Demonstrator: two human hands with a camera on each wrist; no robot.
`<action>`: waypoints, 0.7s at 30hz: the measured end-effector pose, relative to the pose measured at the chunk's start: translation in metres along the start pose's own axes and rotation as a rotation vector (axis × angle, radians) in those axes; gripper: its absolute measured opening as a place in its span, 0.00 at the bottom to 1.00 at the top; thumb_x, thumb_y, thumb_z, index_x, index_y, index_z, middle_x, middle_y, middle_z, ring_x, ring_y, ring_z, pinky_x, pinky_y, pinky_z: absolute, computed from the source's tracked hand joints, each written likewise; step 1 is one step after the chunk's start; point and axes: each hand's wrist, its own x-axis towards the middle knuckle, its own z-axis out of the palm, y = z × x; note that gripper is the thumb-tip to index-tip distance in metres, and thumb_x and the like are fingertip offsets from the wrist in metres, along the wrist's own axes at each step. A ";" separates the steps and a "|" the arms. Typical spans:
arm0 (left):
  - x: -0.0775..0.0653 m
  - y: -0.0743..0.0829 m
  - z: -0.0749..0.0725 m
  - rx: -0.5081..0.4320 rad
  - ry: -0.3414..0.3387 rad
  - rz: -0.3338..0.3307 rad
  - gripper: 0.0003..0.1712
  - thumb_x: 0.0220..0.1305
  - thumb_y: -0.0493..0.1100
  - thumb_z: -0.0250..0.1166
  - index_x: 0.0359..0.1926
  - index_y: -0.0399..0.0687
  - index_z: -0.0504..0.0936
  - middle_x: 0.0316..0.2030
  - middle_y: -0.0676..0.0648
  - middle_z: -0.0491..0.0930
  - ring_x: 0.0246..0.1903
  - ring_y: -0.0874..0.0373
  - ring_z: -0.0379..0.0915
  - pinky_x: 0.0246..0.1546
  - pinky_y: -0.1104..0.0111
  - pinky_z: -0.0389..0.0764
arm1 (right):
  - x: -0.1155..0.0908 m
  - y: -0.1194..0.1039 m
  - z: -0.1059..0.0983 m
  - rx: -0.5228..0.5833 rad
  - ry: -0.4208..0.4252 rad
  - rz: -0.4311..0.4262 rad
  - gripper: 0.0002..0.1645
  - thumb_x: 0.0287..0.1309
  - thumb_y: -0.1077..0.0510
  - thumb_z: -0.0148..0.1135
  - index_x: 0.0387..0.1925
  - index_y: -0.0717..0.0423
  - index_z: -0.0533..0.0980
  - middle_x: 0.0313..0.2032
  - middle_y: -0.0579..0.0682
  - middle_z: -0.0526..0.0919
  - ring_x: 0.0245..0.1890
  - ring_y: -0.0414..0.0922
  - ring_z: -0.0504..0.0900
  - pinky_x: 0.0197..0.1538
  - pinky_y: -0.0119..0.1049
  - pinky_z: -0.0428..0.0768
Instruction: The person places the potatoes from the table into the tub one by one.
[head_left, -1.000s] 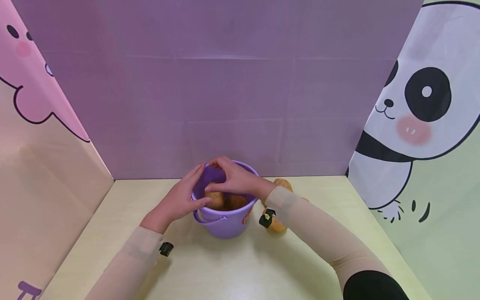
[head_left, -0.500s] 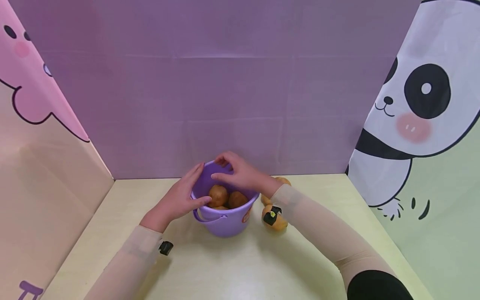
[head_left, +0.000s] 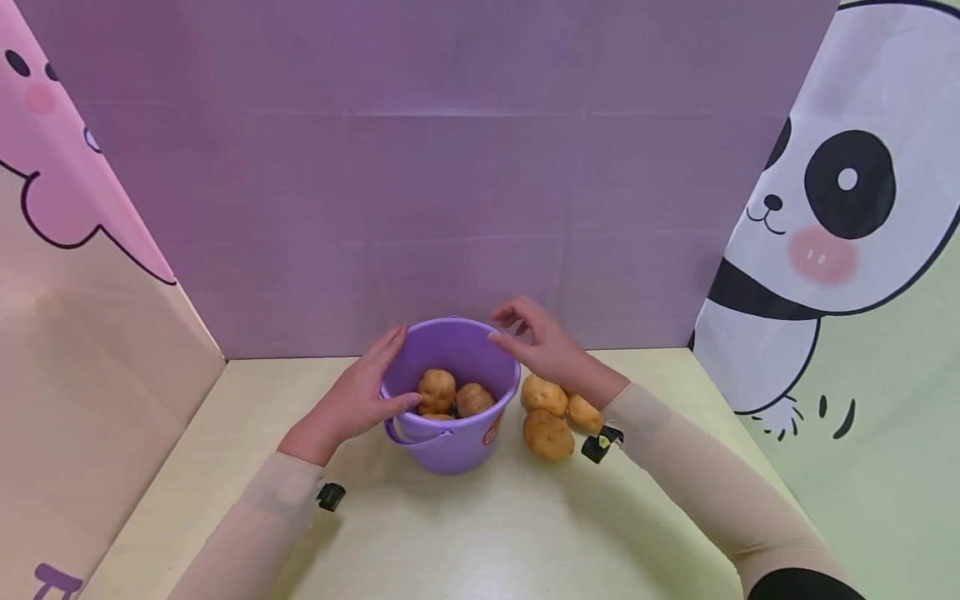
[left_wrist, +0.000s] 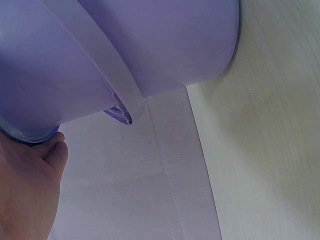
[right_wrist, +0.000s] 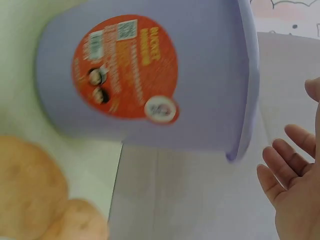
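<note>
I see the left hand [head_left: 352, 400] gripping the left rim of the purple bucket [head_left: 453, 454], thumb over the edge. The right hand [head_left: 547, 343] is relaxed and holds nothing, its fingers loosely bent just beside the bucket's opposite rim. Between them, potatoes [head_left: 437, 389] sit inside the bucket; at least three loose potatoes [head_left: 548, 435] lie on the surface [head_left: 450, 542] near my right wrist.

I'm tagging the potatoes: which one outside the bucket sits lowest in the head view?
The front potato beside the bucket; the back one and the rightmost one appear higher.
</note>
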 end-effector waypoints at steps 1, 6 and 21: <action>0.000 0.000 0.000 -0.001 0.000 -0.001 0.62 0.69 0.56 0.75 0.89 0.37 0.51 0.88 0.36 0.48 0.86 0.35 0.47 0.81 0.37 0.57 | -0.006 0.003 -0.003 -0.006 0.006 0.013 0.14 0.76 0.59 0.69 0.57 0.61 0.81 0.55 0.60 0.83 0.57 0.55 0.81 0.59 0.52 0.81; 0.000 0.002 0.000 -0.010 -0.002 -0.002 0.62 0.69 0.56 0.76 0.89 0.37 0.51 0.88 0.35 0.48 0.85 0.34 0.47 0.81 0.36 0.57 | -0.033 0.019 -0.015 -0.034 0.036 0.093 0.14 0.77 0.57 0.69 0.58 0.58 0.81 0.54 0.55 0.83 0.55 0.51 0.81 0.59 0.49 0.83; 0.000 0.001 0.000 -0.015 0.003 -0.002 0.62 0.69 0.57 0.75 0.89 0.37 0.51 0.88 0.35 0.48 0.85 0.34 0.47 0.81 0.36 0.58 | -0.086 0.060 -0.033 -0.099 0.060 0.109 0.13 0.74 0.59 0.71 0.56 0.55 0.81 0.54 0.57 0.84 0.57 0.62 0.80 0.58 0.57 0.82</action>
